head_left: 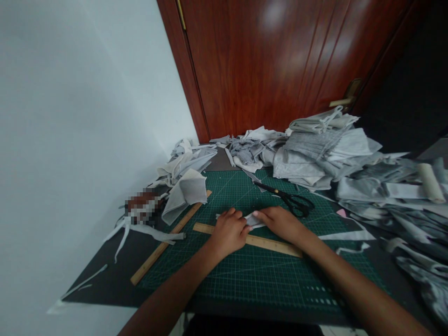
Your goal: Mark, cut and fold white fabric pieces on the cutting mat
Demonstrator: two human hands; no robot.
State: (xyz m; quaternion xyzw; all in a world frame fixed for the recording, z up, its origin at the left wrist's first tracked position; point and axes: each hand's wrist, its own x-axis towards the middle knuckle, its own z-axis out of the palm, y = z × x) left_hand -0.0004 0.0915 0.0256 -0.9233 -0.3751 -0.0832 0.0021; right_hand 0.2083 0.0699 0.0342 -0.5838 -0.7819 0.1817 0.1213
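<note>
A small piece of pale grey fabric (255, 221) is held between my two hands above the green cutting mat (238, 275). My left hand (231, 228) is closed on its left end, fingers curled over it. My right hand (278, 221) pinches the right end between thumb and fingers. Under the hands lies a wooden ruler (273, 243), partly covered by my left hand. Black scissors (285, 196) rest just beyond my right hand, blades pointing to the upper left.
A second wooden ruler (157, 261) lies aslant at the left. Grey fabric scraps (185, 191) gather along the wall. Stacked fabric bundles (315, 154) stand at the back right, with more cloth (367, 191) down the right side. A wooden door (262, 70) rises behind the table.
</note>
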